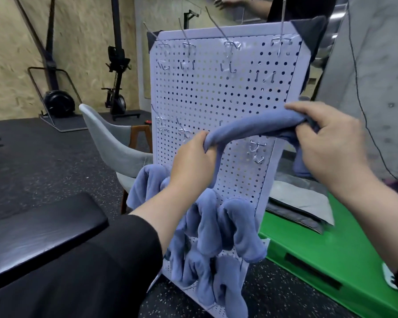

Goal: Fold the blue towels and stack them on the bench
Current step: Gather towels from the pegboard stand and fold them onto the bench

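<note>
both hands, left hand [193,157] and right hand [329,143], grip one bunched blue towel [251,129] near the pegboard [205,92]; its hooks [256,150] could snag it.

Counted: towels, hands, board, hooks, seats and machines

We count two bare hands, the left hand [194,161] and the right hand [331,143], both gripping one soft blue towel [251,128] stretched between them. Several more blue towels [216,237] hang bunched on one white perforated metal pegboard [216,92]; we cannot tell exactly how many. Four long wire hooks [230,45] line its top row, with smaller hooks below that we cannot count. We see one black padded bench [39,232], one grey upholstered chair [110,143], one green box [331,255], and two black exercise machines [117,65] by the wall.
</note>
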